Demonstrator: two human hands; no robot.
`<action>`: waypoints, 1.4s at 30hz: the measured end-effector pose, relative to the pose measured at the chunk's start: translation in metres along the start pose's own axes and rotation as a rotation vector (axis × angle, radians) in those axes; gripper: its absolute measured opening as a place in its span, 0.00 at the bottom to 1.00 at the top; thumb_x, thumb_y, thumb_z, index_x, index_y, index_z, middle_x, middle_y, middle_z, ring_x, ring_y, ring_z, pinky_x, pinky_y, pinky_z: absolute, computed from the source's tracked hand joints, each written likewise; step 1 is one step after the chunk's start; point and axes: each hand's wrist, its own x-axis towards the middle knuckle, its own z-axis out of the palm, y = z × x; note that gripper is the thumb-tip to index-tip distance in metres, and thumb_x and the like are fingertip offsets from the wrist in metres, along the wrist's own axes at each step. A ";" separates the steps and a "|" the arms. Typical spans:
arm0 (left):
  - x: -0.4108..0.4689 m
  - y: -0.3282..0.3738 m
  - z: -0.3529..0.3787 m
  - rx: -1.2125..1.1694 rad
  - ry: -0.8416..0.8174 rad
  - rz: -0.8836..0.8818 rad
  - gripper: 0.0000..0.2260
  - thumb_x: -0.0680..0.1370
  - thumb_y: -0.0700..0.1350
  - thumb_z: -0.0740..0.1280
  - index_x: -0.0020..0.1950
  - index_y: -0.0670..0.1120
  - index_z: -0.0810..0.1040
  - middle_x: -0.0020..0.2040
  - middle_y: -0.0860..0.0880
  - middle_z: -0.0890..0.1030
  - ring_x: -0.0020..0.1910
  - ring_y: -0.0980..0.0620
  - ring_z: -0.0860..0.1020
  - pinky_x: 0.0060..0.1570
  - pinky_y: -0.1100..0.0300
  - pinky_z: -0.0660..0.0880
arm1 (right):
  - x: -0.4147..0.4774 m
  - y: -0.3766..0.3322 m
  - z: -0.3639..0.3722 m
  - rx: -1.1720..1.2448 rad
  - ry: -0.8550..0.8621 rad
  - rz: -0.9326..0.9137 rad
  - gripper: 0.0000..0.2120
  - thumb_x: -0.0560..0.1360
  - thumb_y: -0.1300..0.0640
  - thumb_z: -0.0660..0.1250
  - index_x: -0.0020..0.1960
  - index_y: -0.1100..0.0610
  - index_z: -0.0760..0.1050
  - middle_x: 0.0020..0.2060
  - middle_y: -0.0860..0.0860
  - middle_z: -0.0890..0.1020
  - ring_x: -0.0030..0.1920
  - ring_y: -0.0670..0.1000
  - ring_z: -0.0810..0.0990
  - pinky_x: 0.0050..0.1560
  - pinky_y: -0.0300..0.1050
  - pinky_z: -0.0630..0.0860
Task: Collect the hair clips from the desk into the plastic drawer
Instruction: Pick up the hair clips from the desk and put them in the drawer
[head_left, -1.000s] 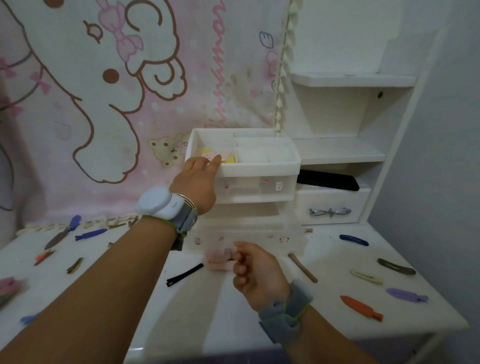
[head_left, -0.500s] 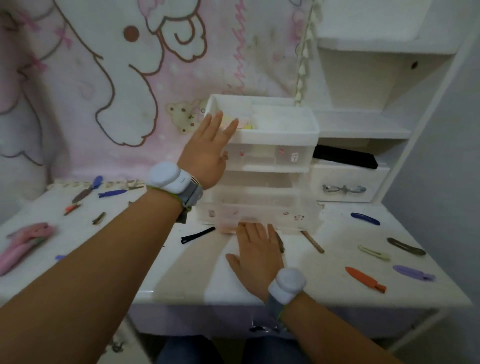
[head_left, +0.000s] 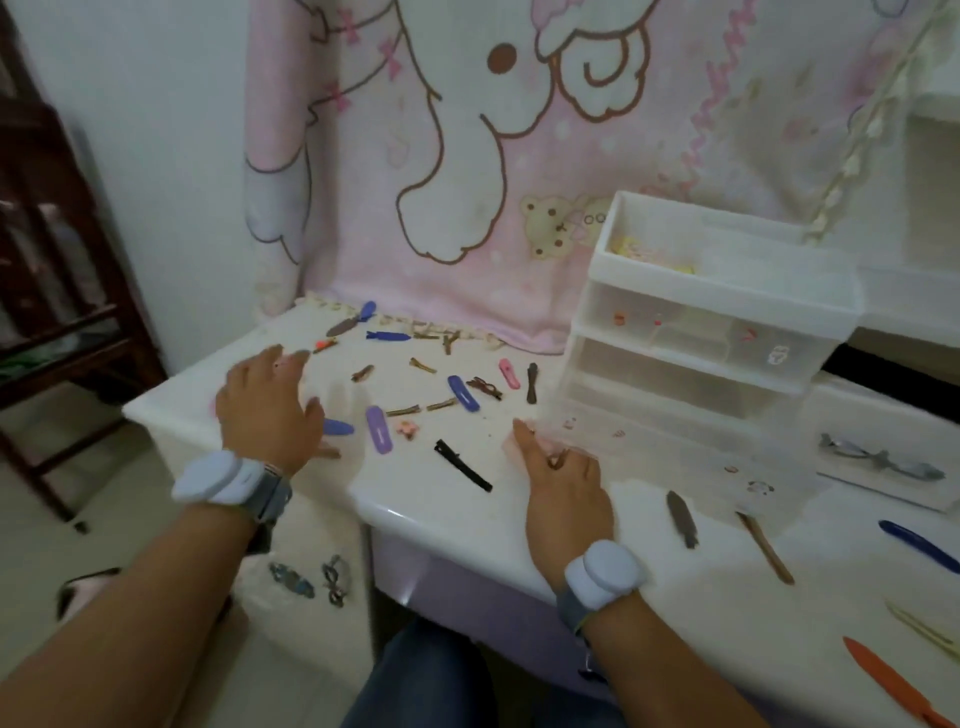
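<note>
The clear plastic drawer unit (head_left: 717, 338) stands on the white desk (head_left: 447, 512), and its bottom drawer (head_left: 701, 457) looks pulled forward. Several hair clips lie left of it: a purple clip (head_left: 377, 436), a blue clip (head_left: 462, 393), a black clip (head_left: 462, 465) and a pink clip (head_left: 509, 373). My left hand (head_left: 270, 410) hovers over the left clips with fingers spread, holding nothing. My right hand (head_left: 561, 478) rests palm down at the unit's lower left corner, fingers partly curled. A pinkish blur sits at its fingertips, so any hold is unclear.
More clips lie to the right: a grey-brown clip (head_left: 681, 518), a navy clip (head_left: 919, 545) and an orange clip (head_left: 883, 680). A pink cartoon blanket (head_left: 519, 156) hangs behind. Dark wooden furniture (head_left: 52, 260) stands beyond the desk's left edge. A desk drawer with a silver bow handle (head_left: 878, 460) sits at the right.
The view has swung left and down. My left hand left the top of the drawer unit and moved over the clips at the left. My right hand stays by the unit's base.
</note>
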 end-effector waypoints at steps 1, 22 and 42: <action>0.010 -0.010 0.000 0.063 -0.026 -0.093 0.24 0.73 0.43 0.67 0.69 0.46 0.69 0.69 0.37 0.69 0.67 0.33 0.65 0.64 0.39 0.66 | 0.001 -0.003 0.002 0.022 0.008 -0.006 0.35 0.74 0.70 0.57 0.74 0.43 0.57 0.53 0.62 0.76 0.53 0.63 0.74 0.45 0.56 0.78; -0.006 0.120 -0.059 -0.533 0.254 0.337 0.14 0.77 0.42 0.63 0.63 0.44 0.71 0.51 0.43 0.80 0.50 0.43 0.77 0.48 0.55 0.70 | 0.005 -0.001 -0.093 0.339 0.483 -0.225 0.19 0.77 0.55 0.61 0.68 0.52 0.65 0.51 0.52 0.83 0.43 0.52 0.81 0.40 0.43 0.80; -0.029 0.251 -0.017 0.027 -0.624 0.836 0.22 0.80 0.59 0.50 0.47 0.48 0.79 0.50 0.48 0.82 0.52 0.45 0.77 0.58 0.49 0.70 | 0.021 0.125 -0.141 -0.103 -0.188 0.038 0.22 0.79 0.40 0.48 0.57 0.44 0.78 0.63 0.47 0.75 0.63 0.56 0.66 0.61 0.54 0.62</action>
